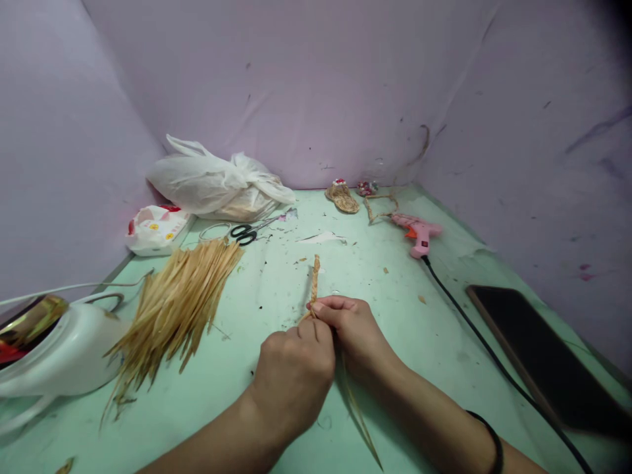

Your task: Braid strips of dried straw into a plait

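A short braid of straw [315,276] points away from me over the green table, its finished end free. My right hand [353,326] pinches the near end of the braid between thumb and forefinger. Beside it, my left hand [299,368] is closed, knuckles up, with a pale strand running into its fingers at the braid's base. Loose straw ends [363,421] hang below my hands toward the table's near side. To the left lies a spread bundle of dry straw strips [182,296].
Black-handled scissors [247,232] and a tied white plastic bag [217,178] lie behind the straw. At left is a white pot-like vessel [74,349]. A pink glue gun [419,234], its black cord and a dark phone [538,355] occupy the right. Small woven slipper [343,197] stands at the back.
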{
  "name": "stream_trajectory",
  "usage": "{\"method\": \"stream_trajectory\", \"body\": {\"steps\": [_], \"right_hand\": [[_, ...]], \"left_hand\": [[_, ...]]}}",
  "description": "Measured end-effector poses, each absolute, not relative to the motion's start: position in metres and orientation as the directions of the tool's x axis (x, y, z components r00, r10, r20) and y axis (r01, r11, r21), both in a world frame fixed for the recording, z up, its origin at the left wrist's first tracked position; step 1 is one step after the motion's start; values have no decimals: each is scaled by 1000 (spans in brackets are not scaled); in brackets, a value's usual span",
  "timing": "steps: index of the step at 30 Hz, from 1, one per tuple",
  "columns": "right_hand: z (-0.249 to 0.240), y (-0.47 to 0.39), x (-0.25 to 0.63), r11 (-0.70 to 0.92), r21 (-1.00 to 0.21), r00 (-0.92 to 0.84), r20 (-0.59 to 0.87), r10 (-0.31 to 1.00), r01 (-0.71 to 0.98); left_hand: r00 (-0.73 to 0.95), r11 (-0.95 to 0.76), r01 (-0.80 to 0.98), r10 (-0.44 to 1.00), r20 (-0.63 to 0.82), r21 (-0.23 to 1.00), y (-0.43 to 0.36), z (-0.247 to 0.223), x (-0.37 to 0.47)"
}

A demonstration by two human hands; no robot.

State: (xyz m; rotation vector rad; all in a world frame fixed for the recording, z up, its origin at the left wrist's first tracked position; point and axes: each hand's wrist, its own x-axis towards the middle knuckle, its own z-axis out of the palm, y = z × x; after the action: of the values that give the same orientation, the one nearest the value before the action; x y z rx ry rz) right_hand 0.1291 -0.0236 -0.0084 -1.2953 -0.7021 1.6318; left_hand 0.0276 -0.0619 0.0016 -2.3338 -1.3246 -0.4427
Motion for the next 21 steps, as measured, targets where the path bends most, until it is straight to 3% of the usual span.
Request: {"method": "stream_trajectory", "body": {"steps": [2, 4, 6, 8, 10, 11, 12, 14, 17, 21], "right_hand": [[-9, -23, 129, -448, -818, -71, -455, 888, -360], [-9, -23, 129, -446, -817, -87, -447, 890, -364], [-7, -22, 130, -431, -840, -82, -429, 899, -331], [-4, -22, 130, -434, -857, -78, -430, 899, -277], [-3, -23, 131, -451, -863, -87, -443, 892, -226], [-2, -24, 130, -449, -869, -95, -439, 894, -210], [-3, -25, 130, -439, -874, -115, -424, 898, -206], [-4, -26, 129, -405, -885, -174, -372, 912, -229], [-7, -26, 129, -356, -905, -230, -304, 924, -233], [-11, -25, 127, -243, -964, -122, -230, 966, -107]], "left_hand": [[549, -489, 835, 714, 435, -251, -64, 0, 28], [566, -556, 817, 726, 389, -152, -63, 4, 25], [477, -560, 818, 789, 388, 133, -58, 13, 19], [209, -372, 760, 916, 342, 533, -49, 23, 12], [-78, 8, 547, 996, 41, 837, -39, 30, 7], [-101, 193, 411, 981, -166, 891, -34, 32, 5], [-38, 336, 295, 940, -340, 895, -30, 32, 3], [157, 500, 156, 839, -521, 852, -24, 28, 2], [262, 545, 89, 795, -548, 834, -22, 21, 2], [140, 520, 174, 827, -544, 836, -21, 19, 3]]}}
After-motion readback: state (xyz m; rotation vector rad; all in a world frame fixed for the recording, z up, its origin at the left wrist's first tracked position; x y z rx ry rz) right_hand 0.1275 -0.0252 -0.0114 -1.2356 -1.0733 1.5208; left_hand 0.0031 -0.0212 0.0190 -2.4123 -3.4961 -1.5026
